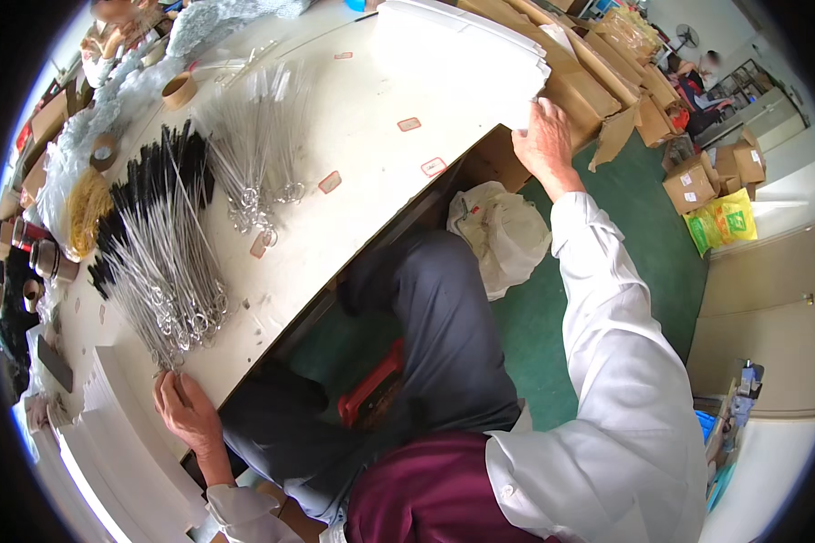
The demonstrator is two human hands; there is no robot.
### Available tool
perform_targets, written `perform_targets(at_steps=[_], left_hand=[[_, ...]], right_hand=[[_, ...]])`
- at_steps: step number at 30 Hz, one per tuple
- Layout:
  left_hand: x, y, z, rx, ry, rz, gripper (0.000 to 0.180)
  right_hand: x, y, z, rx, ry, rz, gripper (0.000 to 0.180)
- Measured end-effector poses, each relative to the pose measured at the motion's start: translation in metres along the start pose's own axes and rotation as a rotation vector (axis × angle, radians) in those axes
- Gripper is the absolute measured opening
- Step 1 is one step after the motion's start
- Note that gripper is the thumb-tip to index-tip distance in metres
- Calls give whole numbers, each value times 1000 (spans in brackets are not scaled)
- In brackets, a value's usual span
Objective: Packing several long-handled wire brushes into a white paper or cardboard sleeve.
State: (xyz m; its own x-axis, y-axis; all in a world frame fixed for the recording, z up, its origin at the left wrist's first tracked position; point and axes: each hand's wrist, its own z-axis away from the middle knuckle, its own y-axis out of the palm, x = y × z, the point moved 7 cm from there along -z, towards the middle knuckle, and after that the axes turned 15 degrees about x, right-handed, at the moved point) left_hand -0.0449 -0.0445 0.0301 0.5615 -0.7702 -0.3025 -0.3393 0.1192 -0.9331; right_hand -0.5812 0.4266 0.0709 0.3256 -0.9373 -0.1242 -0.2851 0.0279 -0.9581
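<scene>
My left hand (pixel 187 412) is at the table's near left edge, fingers bent and closed at the looped ends of a pile of wire-handled brushes (pixel 167 262). What lies between its fingertips is too small to make out. These brushes have black bristles and twisted metal stems ending in rings. Beyond them is a second bunch of thin wire brushes (pixel 254 145) with pale bristles. On the right, my right hand (pixel 545 140) is closed at the near corner of a stack of white sheets (pixel 462 54), its fingers curled over the edge.
A tape roll (pixel 179 91), yellow ties (pixel 89 213) and wrapped bundles (pixel 235 23) line the table's far left. White panels (pixel 122 443) stand near my left forearm. Cardboard boxes (pixel 570 81) flank the right side; a white plastic bag (pixel 500 237) hangs below. Other people sit farther off.
</scene>
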Motion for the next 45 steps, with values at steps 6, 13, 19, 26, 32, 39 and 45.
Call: perform_targets(at_steps=[6,13,19,26,32,39,45], left_hand=[[2,-3,2,-125,-3,97,26],[3,-2,2,-122,-16,68,21],[2,-3,3,-138,-2,80,17],[2,-3,4,-162,17,78,15],[1,-4,3,-170,13,77,13],[4,-1,3,-177,-8,112,12],[5,-4,4,-198,-8,88,10]], right_hand=[[-2,0,-2,174,-17,-137,56],[5,0,1,219,-16,-221,56],[8,1,0,356,-7,-267,55],[42,-13,30,228,-195,-340,55],[49,-16,35,375,-105,-481,57],[38,15,26,559,-1,-921,62],[36,28,8,543,-83,-845,62]])
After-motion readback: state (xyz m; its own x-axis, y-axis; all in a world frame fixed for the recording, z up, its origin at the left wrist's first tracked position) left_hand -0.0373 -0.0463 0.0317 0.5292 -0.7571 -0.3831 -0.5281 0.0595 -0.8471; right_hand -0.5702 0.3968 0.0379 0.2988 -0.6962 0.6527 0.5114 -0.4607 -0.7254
